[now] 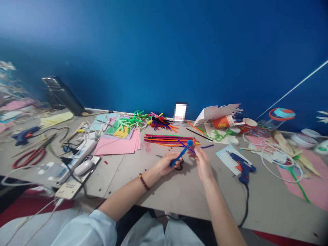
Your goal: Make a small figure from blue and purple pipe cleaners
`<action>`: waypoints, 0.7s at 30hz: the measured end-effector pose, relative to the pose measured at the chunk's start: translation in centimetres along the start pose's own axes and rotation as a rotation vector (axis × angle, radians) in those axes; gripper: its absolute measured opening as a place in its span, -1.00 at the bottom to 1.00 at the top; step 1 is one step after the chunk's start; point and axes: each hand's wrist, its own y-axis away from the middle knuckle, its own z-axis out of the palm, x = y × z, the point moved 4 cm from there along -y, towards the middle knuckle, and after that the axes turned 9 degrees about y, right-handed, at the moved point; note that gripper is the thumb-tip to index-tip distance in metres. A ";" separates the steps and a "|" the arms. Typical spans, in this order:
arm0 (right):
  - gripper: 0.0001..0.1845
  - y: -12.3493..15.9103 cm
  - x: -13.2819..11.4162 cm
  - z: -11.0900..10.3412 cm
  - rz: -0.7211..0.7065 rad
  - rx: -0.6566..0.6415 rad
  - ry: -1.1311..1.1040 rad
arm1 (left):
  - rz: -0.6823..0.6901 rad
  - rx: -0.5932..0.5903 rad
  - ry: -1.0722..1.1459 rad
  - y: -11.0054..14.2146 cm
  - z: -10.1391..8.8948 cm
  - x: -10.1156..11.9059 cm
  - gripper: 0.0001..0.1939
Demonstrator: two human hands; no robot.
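Observation:
My left hand (166, 163) is closed around a blue pipe-cleaner stick (182, 152) with a fuzzy blue tip, held slanted up to the right. My right hand (201, 158) pinches a purple pipe cleaner (205, 147) that crosses the blue stick near its tip. Both hands hover just above the grey table (164, 191), in front of a row of coloured pipe cleaners (169, 139). Black-handled scissors (179, 166) lie under my left hand, partly hidden.
A blue glue gun (242, 167) rests to the right on a paper sheet, its cord running off the table edge. Pink paper (118, 145), green pipe-cleaner shapes (130, 121), paper cups (225, 122), a power strip (79, 153), red scissors (29, 157) and a second glue gun (24, 135) crowd the table.

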 end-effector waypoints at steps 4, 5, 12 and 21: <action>-0.69 0.3 0.1 -0.2 -0.003 0.034 0.030 | 0.014 0.013 -0.015 0.0 -0.1 -0.1 -0.73; -0.69 0.3 0.1 -0.2 -0.010 0.059 0.042 | 0.016 0.025 -0.039 0.0 0.0 -0.1 -0.72; -0.71 0.4 0.1 -0.2 -0.020 0.089 0.048 | 0.160 0.077 -0.466 0.6 0.8 0.4 -0.65; -0.66 0.7 0.4 0.9 0.051 -0.087 0.020 | 0.321 0.103 -0.547 0.4 0.5 0.8 -0.67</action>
